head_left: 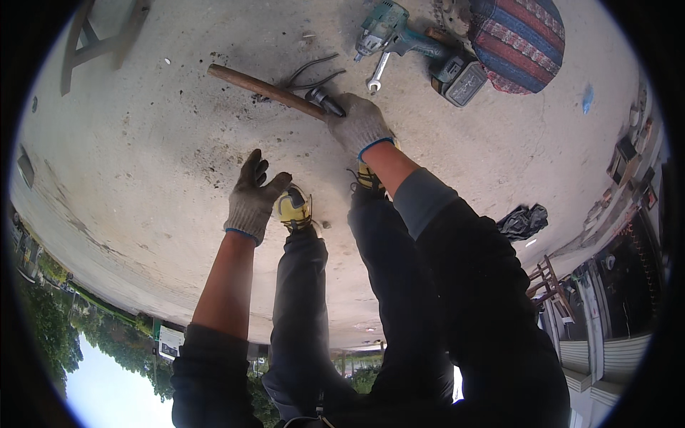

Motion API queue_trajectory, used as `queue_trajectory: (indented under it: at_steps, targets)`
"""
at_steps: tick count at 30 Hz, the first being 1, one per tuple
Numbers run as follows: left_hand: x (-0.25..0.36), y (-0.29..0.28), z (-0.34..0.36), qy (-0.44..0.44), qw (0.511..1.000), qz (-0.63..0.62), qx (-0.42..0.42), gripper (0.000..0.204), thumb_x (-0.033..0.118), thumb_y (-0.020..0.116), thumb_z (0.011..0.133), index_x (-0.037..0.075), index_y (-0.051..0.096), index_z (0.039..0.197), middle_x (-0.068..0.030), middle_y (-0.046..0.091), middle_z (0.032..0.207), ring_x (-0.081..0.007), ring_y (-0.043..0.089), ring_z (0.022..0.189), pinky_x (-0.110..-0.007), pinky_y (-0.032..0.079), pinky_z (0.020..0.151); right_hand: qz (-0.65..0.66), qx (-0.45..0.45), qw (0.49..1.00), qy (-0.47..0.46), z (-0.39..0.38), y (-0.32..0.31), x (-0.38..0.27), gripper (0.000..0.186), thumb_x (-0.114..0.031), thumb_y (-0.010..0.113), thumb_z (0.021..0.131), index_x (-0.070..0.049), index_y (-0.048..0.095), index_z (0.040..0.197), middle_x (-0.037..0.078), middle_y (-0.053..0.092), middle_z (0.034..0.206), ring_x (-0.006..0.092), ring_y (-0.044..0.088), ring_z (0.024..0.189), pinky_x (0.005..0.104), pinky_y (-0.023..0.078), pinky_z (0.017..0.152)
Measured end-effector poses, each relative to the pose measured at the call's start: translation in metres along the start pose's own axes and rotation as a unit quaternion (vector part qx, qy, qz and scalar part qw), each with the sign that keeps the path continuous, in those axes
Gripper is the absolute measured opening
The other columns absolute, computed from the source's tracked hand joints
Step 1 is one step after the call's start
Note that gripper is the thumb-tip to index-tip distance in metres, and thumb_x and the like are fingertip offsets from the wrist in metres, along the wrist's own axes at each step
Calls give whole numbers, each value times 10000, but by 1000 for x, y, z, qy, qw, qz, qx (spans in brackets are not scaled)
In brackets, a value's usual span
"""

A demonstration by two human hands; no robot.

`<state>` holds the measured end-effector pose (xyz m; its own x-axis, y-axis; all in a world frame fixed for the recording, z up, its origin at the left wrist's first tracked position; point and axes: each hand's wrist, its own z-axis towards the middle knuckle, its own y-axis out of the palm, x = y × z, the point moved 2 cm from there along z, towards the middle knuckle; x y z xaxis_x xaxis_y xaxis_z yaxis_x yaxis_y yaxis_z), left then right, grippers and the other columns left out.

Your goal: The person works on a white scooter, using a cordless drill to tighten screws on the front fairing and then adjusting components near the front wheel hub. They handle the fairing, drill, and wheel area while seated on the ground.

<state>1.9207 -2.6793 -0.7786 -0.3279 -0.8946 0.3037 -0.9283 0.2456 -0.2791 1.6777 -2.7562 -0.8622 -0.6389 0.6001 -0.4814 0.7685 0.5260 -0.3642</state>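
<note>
My left hand (250, 200), in a grey knit glove with dark fingers, hangs in the air with its thumb and fingers apart and nothing between them. My right hand (359, 127), gloved alike, is closed on a short dark cylindrical metal piece (322, 98); its far end is hidden by the fingers. A wooden handle (267, 90) slants from the upper left to beside that hand; whatever is at its near end lies under the glove. Bent dark rods (310, 70) lie just behind the handle. Beyond my right hand lies an open-ended wrench (378, 74).
A teal cordless impact wrench (399, 36) with its battery (459, 80) lies at the upper right, beside a striped cushion (517, 43). My yellow shoes (295, 207) stand on the concrete floor (143, 178). A crumpled black bag (523, 222) lies to the right, a wooden frame (96, 46) at upper left.
</note>
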Motion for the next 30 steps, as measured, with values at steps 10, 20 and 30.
queue_trajectory:
  at_steps: [10,20,30]
  targets:
    - [121,49,102,369,808,452,88,494,231,736,936,155,664,1419,-191,734,1265,-394,714,1147,-485,580,971,-13,219,973,68,44,-41,50,427,-296,777,917,-66,687,1266,187,774,1125,395,742,1066,469,577,938]
    - [121,106,149,261,812,519,57,860,473,881,792,115,562,1507,-222,677,1350,-428,692,1196,-493,583,996,-153,244,956,50,83,-25,75,526,-245,774,874,-29,579,1312,217,743,1165,417,740,1098,477,605,905]
    - [87,105,189,264,779,569,-24,574,399,766,899,105,641,1376,-229,672,1354,-421,669,1225,-490,568,1008,-118,41,992,35,10,-92,100,381,-186,615,838,-61,780,1159,253,749,1185,419,728,1113,512,577,948]
